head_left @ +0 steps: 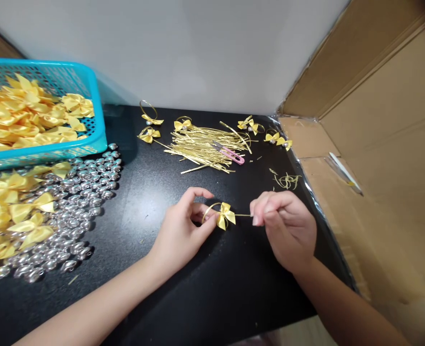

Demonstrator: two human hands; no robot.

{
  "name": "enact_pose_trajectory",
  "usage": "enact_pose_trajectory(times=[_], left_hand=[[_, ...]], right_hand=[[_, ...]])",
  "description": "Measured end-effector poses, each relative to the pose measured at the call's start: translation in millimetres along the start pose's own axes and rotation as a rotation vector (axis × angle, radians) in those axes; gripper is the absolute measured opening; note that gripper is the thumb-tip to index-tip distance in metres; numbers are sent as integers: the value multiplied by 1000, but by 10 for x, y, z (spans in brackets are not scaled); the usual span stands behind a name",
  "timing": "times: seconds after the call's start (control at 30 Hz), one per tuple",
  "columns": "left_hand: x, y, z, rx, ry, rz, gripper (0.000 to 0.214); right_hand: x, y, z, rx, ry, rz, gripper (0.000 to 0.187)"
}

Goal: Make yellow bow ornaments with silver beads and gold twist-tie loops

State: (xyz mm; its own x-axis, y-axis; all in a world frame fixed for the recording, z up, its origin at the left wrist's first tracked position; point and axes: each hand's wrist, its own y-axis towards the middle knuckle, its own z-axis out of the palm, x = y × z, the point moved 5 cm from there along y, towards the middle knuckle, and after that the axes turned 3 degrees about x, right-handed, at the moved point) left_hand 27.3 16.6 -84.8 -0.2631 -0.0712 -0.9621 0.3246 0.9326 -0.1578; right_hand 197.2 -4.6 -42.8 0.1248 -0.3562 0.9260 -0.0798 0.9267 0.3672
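Note:
Between thumb and fingers, my left hand (pixel 183 221) pinches a yellow satin bow (pixel 226 216) at its left side, where a gold twist tie (pixel 208 208) curves into a loop. A straight end of that tie runs rightward from the bow to my right hand (pixel 284 226), whose thumb and fingertips are closed on it. Both hands are just above the black table. Beyond them lies a pile of gold twist ties (pixel 201 149), with small pink-handled snips (pixel 230 154) resting on top.
At the left stands a blue basket (pixel 99 110) full of yellow bows. Silver beads (pixel 86 192) and loose bows (pixel 32 228) spread before it. Looped bows (pixel 149 135) lie along the back. Tie scraps (pixel 287 180) and cardboard walls (pixel 385 120) are at the right, with a white-handled tool (pixel 344 173).

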Motion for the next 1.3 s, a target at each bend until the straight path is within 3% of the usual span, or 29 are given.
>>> enact_pose_trajectory(times=[0.13, 0.27, 0.43, 0.57, 0.7, 0.8, 0.97, 1.13, 1.3], left_hand=[[15, 4, 7, 4, -39, -33, 26], [38, 18, 15, -6, -192, -92, 31], [73, 53, 12, -18, -430, -192, 39], [88, 65, -12, -48, -440, -195, 40], [85, 56, -32, -86, -410, -169, 38], [76, 49, -36, -101, -438, -180, 39], [75, 58, -13, -73, -531, -226, 41], [97, 64, -3, -79, -544, -246, 43], [106, 57, -10, -105, -525, -226, 43]], right_hand=[[-63, -1, -35, -32, -12, 127, 8], [-139, -33, -15, 70, -161, 262, 4], [-99, -47, 57, 232, -264, 160, 10], [-39, -24, 50, 174, -204, 88, 19], [-102, -25, 5, 92, -100, 184, 20], [-197, -63, 14, 138, -168, 278, 22], [-274, -116, 48, 178, -270, 295, 25], [-354, -122, 115, 186, 65, 484, 24], [-325, -84, 178, 119, 460, 568, 26]])
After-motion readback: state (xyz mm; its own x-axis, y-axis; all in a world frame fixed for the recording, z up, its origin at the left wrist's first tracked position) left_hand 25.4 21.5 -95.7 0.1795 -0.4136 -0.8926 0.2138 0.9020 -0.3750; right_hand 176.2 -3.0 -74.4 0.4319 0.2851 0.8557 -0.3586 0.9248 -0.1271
